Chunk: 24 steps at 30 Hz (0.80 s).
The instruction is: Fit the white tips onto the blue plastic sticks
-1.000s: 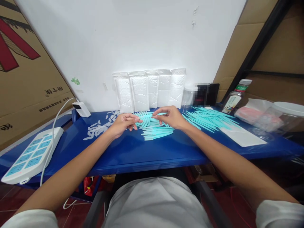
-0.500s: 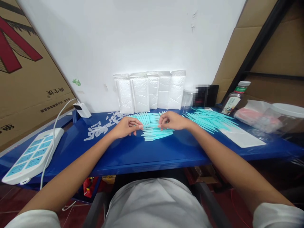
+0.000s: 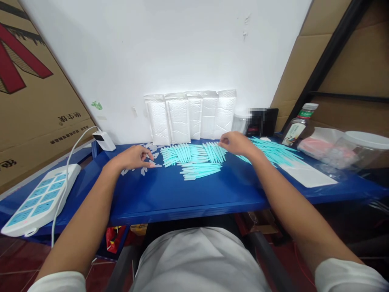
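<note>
My left hand (image 3: 137,157) is low over the left side of the table, thumb and forefinger apart. Its thumb tip meets a small translucent sliver-shaped piece (image 3: 157,165), and more such pieces (image 3: 142,171) lie scattered under and around the hand. My right hand (image 3: 236,142) has its fingers curled together at the upper right end of a row of thin turquoise sticks (image 3: 214,152); whatever is between the fingertips is hidden. Other neat bunches of turquoise sticks (image 3: 200,170) lie between my hands. A larger loose heap of turquoise sticks (image 3: 275,152) spreads beyond my right wrist.
White padded envelopes (image 3: 179,119) lean against the wall. A clear jar (image 3: 240,123), a dark bottle (image 3: 298,125) and a plastic tub (image 3: 364,148) stand to the right, near a white sheet (image 3: 308,174). On the left are a power strip (image 3: 45,198) and a white plug-in device (image 3: 103,140).
My hands have moved apart from above the middle bunches. The left went left to the translucent pieces, and the right went up and to the right.
</note>
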Motion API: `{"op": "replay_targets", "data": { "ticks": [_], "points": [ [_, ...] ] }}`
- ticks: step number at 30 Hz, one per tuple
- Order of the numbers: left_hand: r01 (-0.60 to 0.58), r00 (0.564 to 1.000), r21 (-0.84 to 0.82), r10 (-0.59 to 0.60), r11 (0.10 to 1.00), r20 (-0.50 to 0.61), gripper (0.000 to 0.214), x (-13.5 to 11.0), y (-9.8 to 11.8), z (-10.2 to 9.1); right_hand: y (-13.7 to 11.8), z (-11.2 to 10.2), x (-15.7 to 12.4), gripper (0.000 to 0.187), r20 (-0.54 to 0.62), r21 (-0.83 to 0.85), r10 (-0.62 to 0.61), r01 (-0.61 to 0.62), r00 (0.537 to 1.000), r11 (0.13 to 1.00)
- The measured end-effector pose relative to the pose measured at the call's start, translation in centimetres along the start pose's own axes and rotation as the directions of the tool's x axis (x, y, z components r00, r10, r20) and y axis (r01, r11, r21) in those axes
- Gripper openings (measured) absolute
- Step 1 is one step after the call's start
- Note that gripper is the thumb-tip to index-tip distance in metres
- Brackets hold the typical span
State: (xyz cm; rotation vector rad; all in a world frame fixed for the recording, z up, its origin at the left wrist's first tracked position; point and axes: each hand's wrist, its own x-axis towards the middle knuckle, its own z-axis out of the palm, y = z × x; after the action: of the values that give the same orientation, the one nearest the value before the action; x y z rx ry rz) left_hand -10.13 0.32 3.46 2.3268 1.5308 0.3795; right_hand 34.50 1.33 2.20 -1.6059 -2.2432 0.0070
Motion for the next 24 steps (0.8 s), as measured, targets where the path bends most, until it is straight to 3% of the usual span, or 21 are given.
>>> {"op": "replay_targets", "data": {
  "ticks": [3, 6, 12, 17, 21, 24],
  "points": [
    [-0.043, 0.999, -0.045, 0.044, 0.998, 0.030, 0.035, 0.5, 0.9, 1.3, 2.4, -1.2, -0.1, 0.026, 0.039, -0.188, 0.213, -0.202, 0.976, 0.961],
    [-0.055, 0.996, -0.075, 0.060, 0.996, 0.070, 0.035, 0.8, 1.6, 2.2, 4.5, -2.1, -0.4, 0.023, 0.153, -0.269, 0.369, -0.320, 0.917, 0.908],
    [-0.059, 0.982, -0.085, 0.073, 0.995, 0.172, 0.037, 0.7, 0.7, 2.0, 6.0, -1.9, -0.2, 0.027, 0.374, -0.287, 0.384, -0.288, 0.844, 0.914],
    [-0.071, 0.997, -0.119, 0.075, 0.990, 0.034, 0.038, 0.6, 0.9, 1.5, 5.5, -1.1, -0.1, 0.024, 0.421, -0.306, 0.386, -0.272, 0.820, 0.912],
    [-0.119, 0.987, -0.130, 0.103, 0.984, -0.122, 0.037, 0.8, 2.1, 1.8, 5.8, -1.5, -0.1, 0.019, 0.400, -0.292, 0.362, -0.257, 0.842, 0.921],
    [-0.166, 0.969, -0.228, 0.116, 0.959, -0.217, 0.041, 1.0, 3.0, 2.5, 5.0, -2.2, -0.2, 0.019, 0.211, -0.112, 0.266, -0.247, 0.941, 0.963]
  ]
}}
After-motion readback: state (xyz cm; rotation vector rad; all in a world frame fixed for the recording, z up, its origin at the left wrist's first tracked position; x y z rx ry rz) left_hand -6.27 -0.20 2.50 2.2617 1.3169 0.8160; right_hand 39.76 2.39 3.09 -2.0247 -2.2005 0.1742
